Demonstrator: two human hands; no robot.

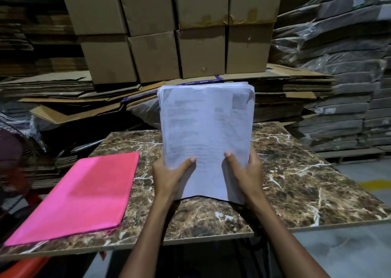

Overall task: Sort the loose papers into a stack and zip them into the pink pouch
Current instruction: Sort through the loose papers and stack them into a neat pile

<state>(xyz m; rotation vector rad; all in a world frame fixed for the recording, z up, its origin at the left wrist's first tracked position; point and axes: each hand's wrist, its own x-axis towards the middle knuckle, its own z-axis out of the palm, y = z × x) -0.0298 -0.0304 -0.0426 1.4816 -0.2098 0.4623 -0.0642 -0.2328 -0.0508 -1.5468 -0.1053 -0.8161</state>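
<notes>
Left hand (169, 174): nearest the camera with its bare forearm; the grip is clamped on the lower left edge of the papers, thumb across the front sheet, fingers hidden behind.
Right hand (246, 171): mirrors it on the lower right edge, thumb on the front, fingers curled round the side of the pile.
Papers: a thick sheaf of white printed sheets (206, 129), held nearly upright above the middle of the bench, its bottom edge just over the surface; whether it touches cannot be told.
Look of the papers: the top edges are fanned and uneven, and the bottom edge dips and juts at the right corner, so the pile is gathered but not squared. The print is too blurred to read.
Pouch: a flat bright pink rectangular pouch (80, 197) lies on the left part of the bench, well apart from the papers, touched by neither hand. It looks flat and unfilled; its zip cannot be made out.
Bench: a brown marble-patterned slab (296, 182) with white veins.
Done: the loose sheets appear collected into one stack in hand.
Left: likely tapping the edges even, then opening the pouch, sliding the stack in and zipping it.
Behind: stacked brown cardboard boxes (169, 34) and flattened cartons.
</notes>
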